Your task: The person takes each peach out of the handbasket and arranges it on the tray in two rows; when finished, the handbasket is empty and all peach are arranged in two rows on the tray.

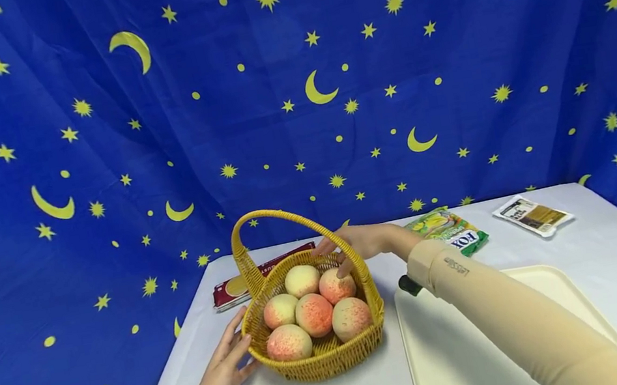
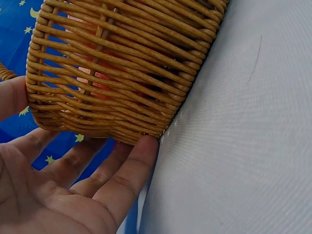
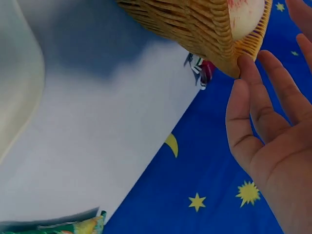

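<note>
A yellow wicker basket with a tall arched handle holds several peaches, cream with red blush. At its left side, my left hand touches the wicker wall with its fingers spread; the left wrist view shows the fingertips low against the weave. My right hand is at the back right of the basket, by the handle, its fingers loosely extended. In the right wrist view, the index fingertip and thumb of the right hand are at the basket's rim corner, a peach showing inside.
A cream tray lies to the right, partly under the right sleeve. Behind are a green FOX'S bag and a white-and-brown packet. A red package lies behind the basket. A blue star-patterned cloth hangs beyond the white table.
</note>
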